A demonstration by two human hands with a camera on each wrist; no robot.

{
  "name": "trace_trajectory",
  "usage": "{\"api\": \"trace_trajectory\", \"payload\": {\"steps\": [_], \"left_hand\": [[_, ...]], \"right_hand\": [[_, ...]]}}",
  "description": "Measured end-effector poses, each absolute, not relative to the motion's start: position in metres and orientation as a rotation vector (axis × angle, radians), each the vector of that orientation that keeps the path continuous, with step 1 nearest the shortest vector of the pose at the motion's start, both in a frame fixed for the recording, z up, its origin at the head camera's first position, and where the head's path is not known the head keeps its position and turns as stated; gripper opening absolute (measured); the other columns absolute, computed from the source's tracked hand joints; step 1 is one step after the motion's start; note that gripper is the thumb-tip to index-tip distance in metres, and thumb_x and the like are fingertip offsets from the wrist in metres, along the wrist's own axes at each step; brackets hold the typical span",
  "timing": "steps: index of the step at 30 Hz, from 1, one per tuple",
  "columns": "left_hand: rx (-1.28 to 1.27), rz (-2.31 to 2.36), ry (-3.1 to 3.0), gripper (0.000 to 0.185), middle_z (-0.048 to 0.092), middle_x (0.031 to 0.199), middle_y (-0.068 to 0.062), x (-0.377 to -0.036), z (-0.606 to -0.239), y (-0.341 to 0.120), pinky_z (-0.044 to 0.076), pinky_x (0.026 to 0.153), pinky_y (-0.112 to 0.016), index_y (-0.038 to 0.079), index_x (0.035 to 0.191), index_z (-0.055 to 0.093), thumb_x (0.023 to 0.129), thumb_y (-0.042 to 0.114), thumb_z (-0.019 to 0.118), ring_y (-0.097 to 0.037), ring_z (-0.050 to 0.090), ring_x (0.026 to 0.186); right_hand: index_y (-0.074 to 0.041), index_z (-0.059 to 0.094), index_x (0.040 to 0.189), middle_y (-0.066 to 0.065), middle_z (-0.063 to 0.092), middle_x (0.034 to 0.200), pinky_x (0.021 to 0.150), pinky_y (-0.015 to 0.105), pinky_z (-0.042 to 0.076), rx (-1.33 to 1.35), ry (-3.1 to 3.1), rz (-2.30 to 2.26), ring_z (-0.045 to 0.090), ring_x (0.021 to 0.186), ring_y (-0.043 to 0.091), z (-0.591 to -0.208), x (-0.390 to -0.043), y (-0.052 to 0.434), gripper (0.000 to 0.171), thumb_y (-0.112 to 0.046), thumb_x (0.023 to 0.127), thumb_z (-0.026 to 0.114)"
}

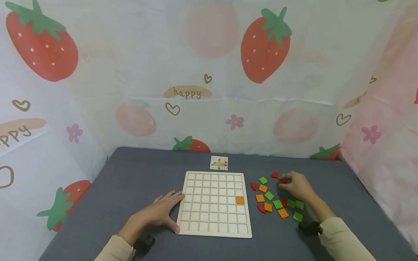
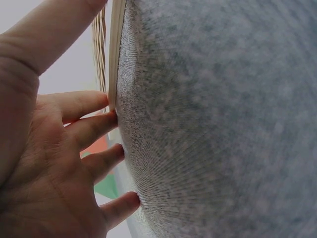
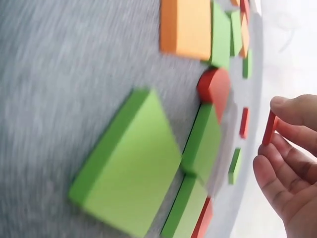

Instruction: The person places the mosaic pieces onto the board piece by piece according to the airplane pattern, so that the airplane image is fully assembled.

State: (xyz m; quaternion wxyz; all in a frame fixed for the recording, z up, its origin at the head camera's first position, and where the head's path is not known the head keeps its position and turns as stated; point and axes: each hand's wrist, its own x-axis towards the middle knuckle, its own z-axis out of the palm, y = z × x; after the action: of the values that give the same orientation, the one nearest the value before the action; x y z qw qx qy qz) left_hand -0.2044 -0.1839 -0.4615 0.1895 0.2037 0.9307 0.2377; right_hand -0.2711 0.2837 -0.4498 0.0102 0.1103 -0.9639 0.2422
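Observation:
A pale wooden grid board lies flat on the grey cloth, with one orange square tile set in a cell near its right edge. My left hand rests flat, fingers straight, against the board's left edge. To the right of the board lie loose red, green and orange tiles. My right hand is at the far side of that pile and pinches a thin red tile between thumb and fingers. Green tiles fill the right wrist view.
A small pattern card lies just beyond the board. The grey table is enclosed by strawberry-print fabric walls on the left, back and right. Bare grey cloth stretches left of the board and right of the tiles.

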Motion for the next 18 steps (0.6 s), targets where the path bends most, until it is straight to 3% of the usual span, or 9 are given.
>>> {"api": "trace_trajectory", "payload": {"steps": [18], "left_hand": [[0.604, 0.682, 2.612, 0.110, 0.026, 0.149, -0.010, -0.206, -0.465, -0.185, 0.013, 0.105, -0.062, 0.013, 0.142, 0.029, 0.052, 0.052, 0.077, -0.035, 0.016, 0.139]], "right_hand": [[-0.003, 0.066, 0.103, 0.005, 0.058, 0.090, 0.064, 0.029, 0.049, 0.457, -3.014, 0.825, 0.056, 0.079, 0.015, -0.450, -0.268, 0.244, 0.027, -0.017, 0.079, 0.067]]}}
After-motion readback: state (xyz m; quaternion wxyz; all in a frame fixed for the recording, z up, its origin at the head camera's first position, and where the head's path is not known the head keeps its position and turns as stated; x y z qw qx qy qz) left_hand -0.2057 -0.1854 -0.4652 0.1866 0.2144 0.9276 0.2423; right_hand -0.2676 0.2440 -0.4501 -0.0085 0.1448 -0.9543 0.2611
